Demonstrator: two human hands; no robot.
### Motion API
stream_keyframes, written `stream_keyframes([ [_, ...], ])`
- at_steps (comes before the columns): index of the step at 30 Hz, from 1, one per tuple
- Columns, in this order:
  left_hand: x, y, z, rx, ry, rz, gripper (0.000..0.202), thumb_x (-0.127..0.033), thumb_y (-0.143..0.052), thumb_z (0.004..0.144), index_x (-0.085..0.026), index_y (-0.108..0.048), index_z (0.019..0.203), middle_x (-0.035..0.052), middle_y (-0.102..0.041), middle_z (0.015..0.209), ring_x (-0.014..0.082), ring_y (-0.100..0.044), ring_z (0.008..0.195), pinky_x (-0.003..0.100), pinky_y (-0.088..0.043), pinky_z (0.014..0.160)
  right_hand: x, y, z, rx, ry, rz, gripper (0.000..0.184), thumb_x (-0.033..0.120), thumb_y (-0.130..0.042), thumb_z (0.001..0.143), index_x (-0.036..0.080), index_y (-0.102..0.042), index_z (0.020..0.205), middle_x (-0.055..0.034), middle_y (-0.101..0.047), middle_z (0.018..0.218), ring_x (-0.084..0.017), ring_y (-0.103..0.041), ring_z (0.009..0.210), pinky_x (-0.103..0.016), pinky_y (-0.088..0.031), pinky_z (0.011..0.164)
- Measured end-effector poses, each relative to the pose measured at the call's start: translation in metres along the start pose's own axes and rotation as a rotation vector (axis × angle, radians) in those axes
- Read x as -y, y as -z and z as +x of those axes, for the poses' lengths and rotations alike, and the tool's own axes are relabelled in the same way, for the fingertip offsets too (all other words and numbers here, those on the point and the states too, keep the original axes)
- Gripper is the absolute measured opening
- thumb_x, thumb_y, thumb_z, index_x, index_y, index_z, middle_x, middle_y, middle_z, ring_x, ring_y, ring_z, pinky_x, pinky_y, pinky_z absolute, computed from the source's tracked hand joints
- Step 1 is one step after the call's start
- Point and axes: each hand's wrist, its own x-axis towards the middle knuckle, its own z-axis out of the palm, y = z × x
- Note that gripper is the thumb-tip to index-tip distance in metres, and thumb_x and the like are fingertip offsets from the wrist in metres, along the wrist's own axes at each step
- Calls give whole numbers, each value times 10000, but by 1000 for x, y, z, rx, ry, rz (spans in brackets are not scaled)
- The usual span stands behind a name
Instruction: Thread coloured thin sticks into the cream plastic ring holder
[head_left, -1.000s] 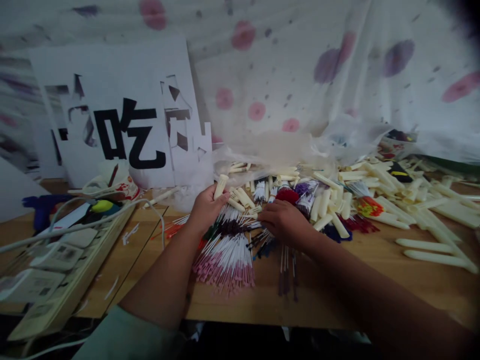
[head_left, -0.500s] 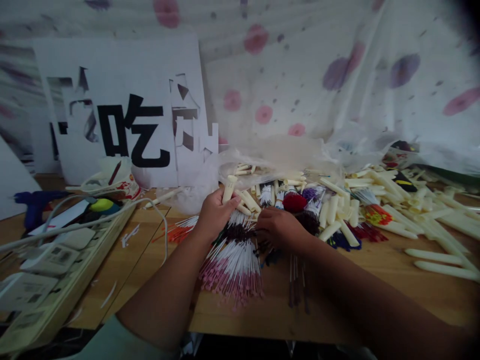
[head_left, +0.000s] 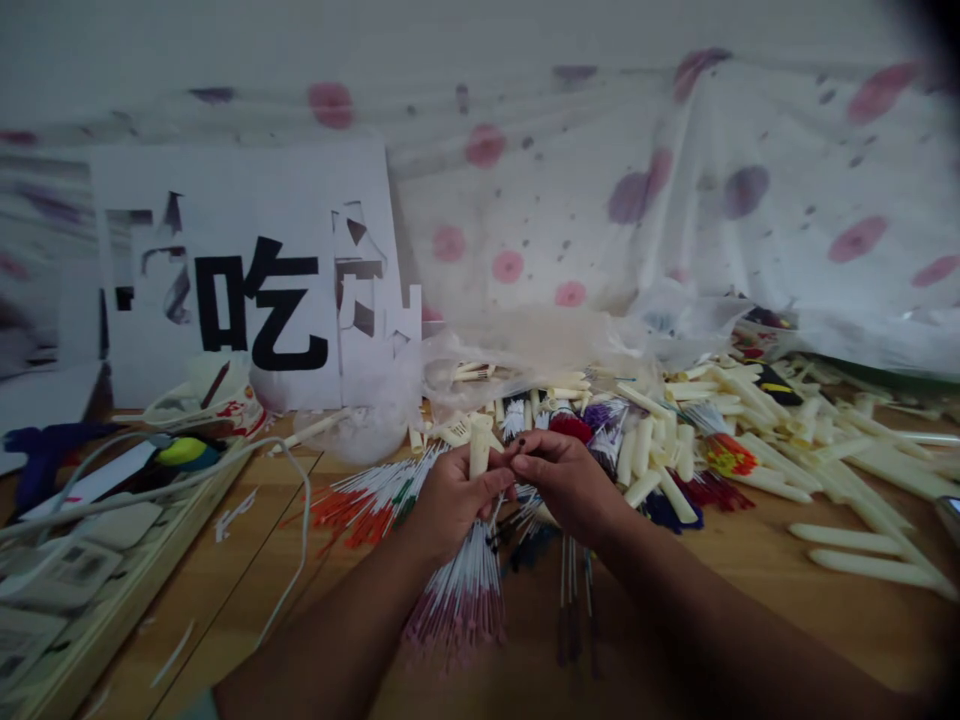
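Note:
My left hand [head_left: 456, 502] is wrapped round a short cream tube [head_left: 480, 446] that stands upright in the fingers, with its lower part hidden. Just to the right, my right hand [head_left: 570, 488] is closed in a pinch beside the tube. A small dark spot shows at its fingertips, too small to name. Under the hands, a fan of thin white sticks with pink tips [head_left: 463, 590] lies on the wooden table [head_left: 330, 640]. Left of them spread white sticks with orange tips [head_left: 360, 505], and a few dark-tipped sticks [head_left: 572, 600] lie below my right wrist.
Cream tubes [head_left: 855, 540] are heaped on the right among coloured stick bundles. A power strip [head_left: 135, 570] with a white cable [head_left: 306, 520] and a blue glue gun [head_left: 45, 460] are on the left. Behind stand a white board [head_left: 360, 180] and clear plastic bags [head_left: 525, 345].
The camera has tilted up and turned slightly right. My right hand has risen from among the dark-tipped sticks to the tube. My left hand still holds the tube and has moved nearer.

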Motion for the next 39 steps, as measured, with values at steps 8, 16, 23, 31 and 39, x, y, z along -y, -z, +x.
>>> stream_keyframes([
  [8,-2,5,1,-37,-44,207,184,-321,-637,746,-152,-590,804,-20,-597,633,53,-404,441,186,-331,462,20,12,0,-132,171,-447,82,257,-668,694,194,-669,747,-11,-659,661,-122,-594,602,-276,-506,587],
  [16,-10,16,2,30,-357,543,272,-431,-631,761,-177,-667,850,27,-592,767,164,-538,731,262,-398,690,83,-1,-68,-520,874,-811,125,224,-565,815,299,-653,862,-46,-663,787,-197,-622,751,-338,-529,601],
  [23,-13,8,-2,216,-407,507,462,-595,-460,814,-190,-667,894,67,-581,835,191,-524,778,293,-395,750,78,-8,-71,-128,896,-1062,212,197,-545,845,310,-606,1014,-36,-672,848,-167,-644,779,-283,-542,618],
  [31,-11,11,0,252,-495,511,408,-558,-483,827,-177,-629,838,49,-553,832,170,-492,761,317,-399,756,71,-13,-59,-70,999,-994,194,80,-614,768,152,-626,948,-60,-673,822,-147,-642,800,-253,-546,683],
  [39,-11,14,2,252,-561,574,368,-519,-478,851,-181,-620,821,37,-554,797,160,-494,758,304,-392,736,70,-12,-56,-45,1001,-963,208,66,-613,764,142,-637,956,-75,-677,843,-151,-643,814,-257,-549,694],
])
